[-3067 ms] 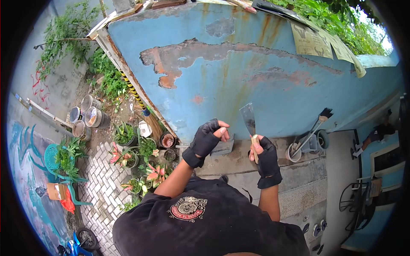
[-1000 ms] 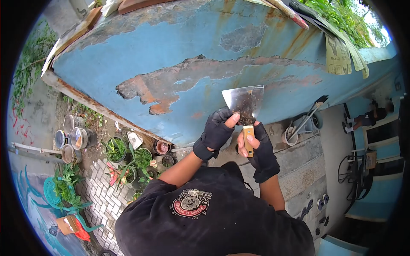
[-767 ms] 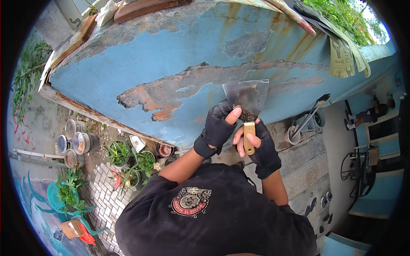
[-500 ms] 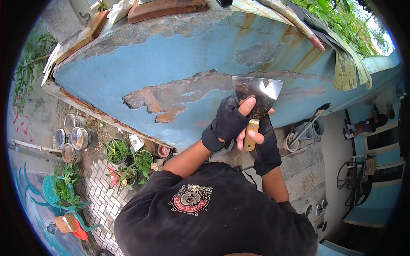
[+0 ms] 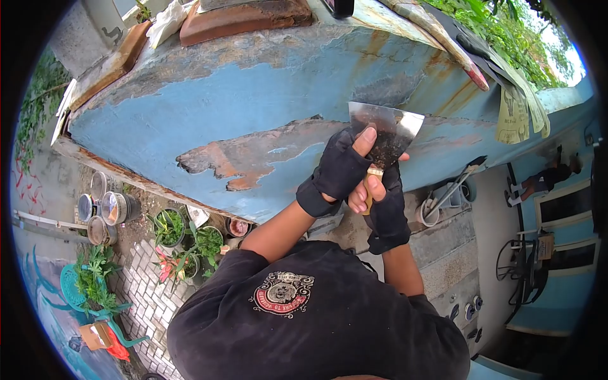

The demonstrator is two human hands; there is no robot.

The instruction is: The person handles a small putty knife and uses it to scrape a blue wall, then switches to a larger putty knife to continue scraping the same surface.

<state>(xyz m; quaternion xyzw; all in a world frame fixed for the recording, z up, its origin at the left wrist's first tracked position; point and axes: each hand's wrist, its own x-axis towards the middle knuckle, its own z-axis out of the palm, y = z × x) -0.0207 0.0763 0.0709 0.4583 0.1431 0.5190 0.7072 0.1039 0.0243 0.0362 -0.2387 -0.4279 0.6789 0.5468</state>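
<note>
DESK: Who holds what here?

FIELD: A person in a black shirt and fingerless black gloves holds a wide scraper (image 5: 385, 134) up in front of a blue wall (image 5: 209, 95), right of centre. The right hand (image 5: 386, 208) is closed around the wooden handle (image 5: 373, 171), low on the tool. The left hand (image 5: 340, 170) is curled just beside it, on the left, with a bare fingertip pressed flat on the steel blade (image 5: 394, 125).

DESK: And the blade itself?

FIELD: It stands upright, slightly tilted, its broad edge uppermost, with dark grit caked on the lower part of its face. It sits over the right end of a long rust patch (image 5: 253, 152) where the paint has peeled. Whether the steel touches the wall cannot be told from this angle.

DESK: What surrounds the person?

FIELD: A reddish brick (image 5: 247, 16) lies on the wall's top, well left of the blade. Yellowed sheets (image 5: 514, 107) hang over the top at far right. At the wall's foot, to the left, potted plants (image 5: 190, 237) stand near a cluster of round cans (image 5: 104, 209), which sit further left. A teal chair (image 5: 79, 288) is near the lower left edge. To the right of the hands, a long-handled brush (image 5: 456, 183) leans in a pale tub (image 5: 434, 212). Another person (image 5: 544, 178), small in the frame, is well apart at far right.
</note>
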